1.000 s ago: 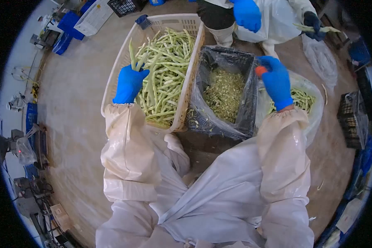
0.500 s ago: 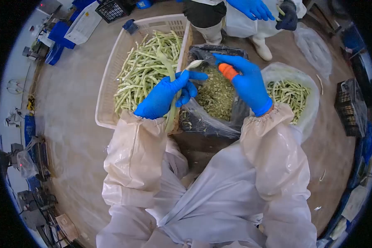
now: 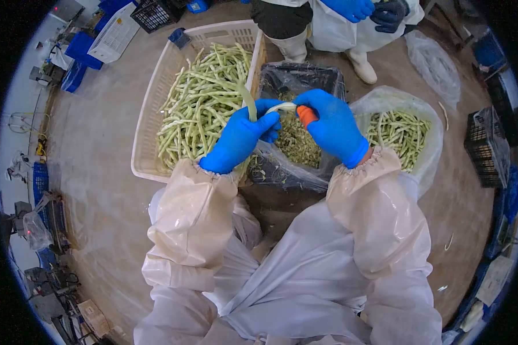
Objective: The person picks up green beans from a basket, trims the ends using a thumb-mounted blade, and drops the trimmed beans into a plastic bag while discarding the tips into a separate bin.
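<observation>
My left hand, in a blue glove, is closed around long green beans. One pale bean bends across from its fingers to my right hand, and another green bean sticks up above the knuckles. My right hand, also blue-gloved, pinches the far end of the pale bean. An orange finger cover sits on what looks like its thumb. Below both hands stands a dark plastic-lined crate holding chopped green trimmings. The lower ends of the held beans are partly hidden behind my left hand.
A cream crate heaped with long beans stands at left. To the right, a clear plastic bag holds cut beans. Across from me, a co-worker has one blue-gloved hand and one dark-gloved hand. A black crate stands far right.
My right hand has moved down and left onto the bean's end. My left hand has shifted slightly right, and the bean between them now bends. The co-worker's hands have come closer together.
</observation>
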`<state>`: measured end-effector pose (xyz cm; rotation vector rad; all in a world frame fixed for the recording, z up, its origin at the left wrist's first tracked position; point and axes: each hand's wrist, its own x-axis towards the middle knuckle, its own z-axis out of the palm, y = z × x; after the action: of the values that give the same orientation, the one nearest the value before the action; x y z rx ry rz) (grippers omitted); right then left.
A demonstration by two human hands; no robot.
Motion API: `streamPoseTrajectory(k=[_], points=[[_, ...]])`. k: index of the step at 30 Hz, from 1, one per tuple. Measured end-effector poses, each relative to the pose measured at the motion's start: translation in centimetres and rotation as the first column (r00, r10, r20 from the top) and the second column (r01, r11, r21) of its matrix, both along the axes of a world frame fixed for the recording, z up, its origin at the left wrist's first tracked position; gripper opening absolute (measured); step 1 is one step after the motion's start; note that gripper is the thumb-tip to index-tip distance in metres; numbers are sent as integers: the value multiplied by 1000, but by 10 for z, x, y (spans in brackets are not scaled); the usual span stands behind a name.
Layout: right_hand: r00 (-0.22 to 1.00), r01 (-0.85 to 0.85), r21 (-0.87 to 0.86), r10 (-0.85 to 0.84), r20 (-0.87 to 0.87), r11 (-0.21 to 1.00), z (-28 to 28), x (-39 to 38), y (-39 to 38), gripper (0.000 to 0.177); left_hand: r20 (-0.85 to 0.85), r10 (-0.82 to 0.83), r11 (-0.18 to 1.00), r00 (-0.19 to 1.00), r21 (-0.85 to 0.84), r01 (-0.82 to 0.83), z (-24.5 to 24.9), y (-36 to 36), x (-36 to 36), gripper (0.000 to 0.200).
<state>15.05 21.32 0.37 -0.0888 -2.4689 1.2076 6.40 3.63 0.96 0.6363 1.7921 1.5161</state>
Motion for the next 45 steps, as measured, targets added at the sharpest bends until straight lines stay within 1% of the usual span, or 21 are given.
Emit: streamPoseTrajectory(k=[2, 3, 4, 5, 8, 11, 13, 14, 16, 18, 19, 22, 24, 27, 32, 35, 36, 38, 42, 43, 45], points=[[998, -2, 102, 8, -57, 995, -9, 1, -3, 11, -253, 43, 997, 966, -54, -58, -13, 3, 0, 26], [994, 8, 174, 11, -104, 985, -11, -2, 0, 10, -438, 26, 995, 898, -77, -67, -23, 1, 0, 26], [993, 9, 158, 10, -117, 987, -12, -4, 0, 10, -401, 84, 996, 912, 62, -64, -25, 3, 5, 24], [993, 6, 137, 10, -120, 991, -12, -3, -3, 9, -496, 85, 995, 864, 0, -97, -27, 2, 7, 23], [996, -25, 199, 42, -79, 980, -10, -1, -7, 10, -562, 61, 985, 825, -97, -140, -28, 2, 16, 22], [999, -32, 95, 36, -38, 995, -15, 1, -11, 11, -704, 38, 977, 709, -121, -173, -29, 1, 17, 21], [999, -8, -27, 7, -32, 1000, -15, 3, -13, 11, -484, 73, 989, 872, -78, -126, -16, -1, 17, 20], [998, -54, -222, 59, 18, 973, -12, 3, -11, 12, -360, 83, 993, 929, -50, -108, -10, 1, 15, 21], [979, -103, -585, 187, 85, 804, 5, 2, -6, 13, -191, 151, 987, 970, -24, -158, 1, 7, 14, 27], [977, -132, -631, 208, 47, 764, 8, -2, -3, 14, -12, 201, 980, 980, 0, -201, 14, 8, 14, 30], [975, -143, -664, 220, 33, 734, 5, -2, -5, 15, -24, 214, 977, 977, 25, -213, 13, 9, 11, 33], [977, -181, -609, 211, -23, 772, 2, -6, -2, 15, 4, 294, 946, 956, 139, -292, 12, 11, 11, 32], [983, -111, -572, 174, 56, 813, -4, -3, 2, 14, 55, 409, 898, 911, 151, -413, 21, 4, -2, 32], [987, -90, -424, 136, 81, 901, -14, -2, 17, 14, 107, 546, 745, 831, 391, -541, 14, -21, -36, 33], [956, 284, -118, -272, 105, 952, -3, 1, 53, 18, 89, 794, 489, 601, 494, -719, 27, -63, -73, 39], [941, 196, 206, -125, -315, 959, -18, -9, 50, 25, 93, 783, 500, 615, 494, -711, 32, -62, -66, 40], [976, 87, 45, -76, -202, 995, -18, -9, 43, 26, 116, 768, 502, 630, 502, -704, 32, -59, -63, 38], [997, -78, -310, 80, -6, 948, -20, -8, 18, 30, 160, 736, 505, 658, 517, -691, 28, -50, -56, 34], [955, -177, -424, 259, 144, 888, -23, -7, -14, 26, 225, 667, 535, 710, 519, -667, 22, -39, -49, 35], [940, -187, -469, 295, 169, 863, -25, -7, -18, 26, 191, 647, 585, 739, 496, -641, 23, -38, -46, 39], [918, -154, -515, 315, 242, 843, -26, -7, -18, 24, 213, 636, 582, 742, 499, -642, 21, -37, -45, 38]])
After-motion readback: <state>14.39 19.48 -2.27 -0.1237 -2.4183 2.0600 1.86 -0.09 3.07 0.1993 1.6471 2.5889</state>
